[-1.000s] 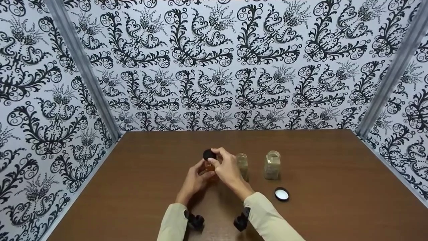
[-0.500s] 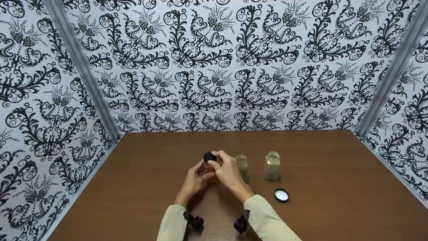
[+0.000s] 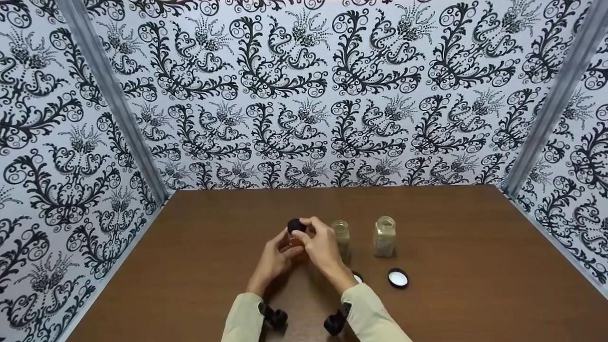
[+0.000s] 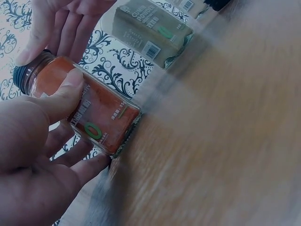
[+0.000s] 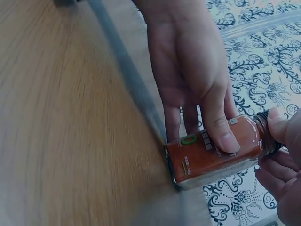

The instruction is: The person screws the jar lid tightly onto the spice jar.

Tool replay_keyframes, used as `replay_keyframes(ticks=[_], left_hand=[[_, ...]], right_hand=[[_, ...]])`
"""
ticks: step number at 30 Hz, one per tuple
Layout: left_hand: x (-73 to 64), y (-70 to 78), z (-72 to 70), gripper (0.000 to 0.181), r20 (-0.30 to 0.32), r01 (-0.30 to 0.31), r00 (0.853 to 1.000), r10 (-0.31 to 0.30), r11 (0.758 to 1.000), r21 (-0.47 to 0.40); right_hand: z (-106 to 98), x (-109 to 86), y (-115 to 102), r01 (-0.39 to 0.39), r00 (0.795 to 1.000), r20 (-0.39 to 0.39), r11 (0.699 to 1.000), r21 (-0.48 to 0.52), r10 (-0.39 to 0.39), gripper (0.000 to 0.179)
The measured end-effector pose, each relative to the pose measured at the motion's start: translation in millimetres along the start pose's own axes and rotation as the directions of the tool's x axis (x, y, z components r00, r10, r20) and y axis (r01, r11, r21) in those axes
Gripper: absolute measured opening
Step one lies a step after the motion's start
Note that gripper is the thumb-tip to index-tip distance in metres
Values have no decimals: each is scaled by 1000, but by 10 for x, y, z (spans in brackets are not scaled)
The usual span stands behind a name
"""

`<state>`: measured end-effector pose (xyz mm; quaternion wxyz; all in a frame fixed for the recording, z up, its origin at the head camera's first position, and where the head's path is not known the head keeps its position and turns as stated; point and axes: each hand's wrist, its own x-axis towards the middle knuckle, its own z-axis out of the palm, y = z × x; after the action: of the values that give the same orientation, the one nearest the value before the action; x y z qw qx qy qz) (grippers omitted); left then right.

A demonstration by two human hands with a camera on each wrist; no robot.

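Observation:
A square glass spice jar [image 4: 101, 106] of orange-red powder stands on the table between my hands. My left hand [image 3: 273, 261] grips its body, the thumb lying across the label in both wrist views. At the top, my right hand [image 3: 323, 247] pinches the black lid [image 3: 295, 225] between thumb and fingers. The lid still sits on the neck of the jar, as the right wrist view shows at the ridged cap [image 5: 267, 132]. Just beyond my right hand is a lidless jar of greenish-brown powder [image 3: 342, 237], labelled cumin powder in the left wrist view.
Another lidless jar [image 3: 384, 237] with similar powder stands further right. In front of it a black lid [image 3: 398, 278] lies with its white inside up. A second loose lid [image 3: 357, 277] is partly hidden by my right wrist. Patterned walls enclose the brown table [image 3: 213, 228].
Both hands keep their hold on the jar and lid, with small shifts of the right hand. A second loose lid has come into sight beside the right wrist. The head view has tilted slightly.

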<state>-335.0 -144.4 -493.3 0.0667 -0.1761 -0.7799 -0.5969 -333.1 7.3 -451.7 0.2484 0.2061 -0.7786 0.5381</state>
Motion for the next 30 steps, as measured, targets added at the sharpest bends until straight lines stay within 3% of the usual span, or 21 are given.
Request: replay_keyframes(ticks=[9,13,30], left_hand=[[10,11,-18,65,2,-12,1000,13,1000,-22],[10,14,-23,67,10,12,1000,-12,999,-39],[3,-14,2,63,-2,12,1000,-13,998,-58]], right_hand=[[30,15,-9,19,998,-54,999,-48,-21,25],[17,21,-23,7,998,-58,999,-44,-10,27],[22,9,-22,-28,997,-72,999,-40,25,29]])
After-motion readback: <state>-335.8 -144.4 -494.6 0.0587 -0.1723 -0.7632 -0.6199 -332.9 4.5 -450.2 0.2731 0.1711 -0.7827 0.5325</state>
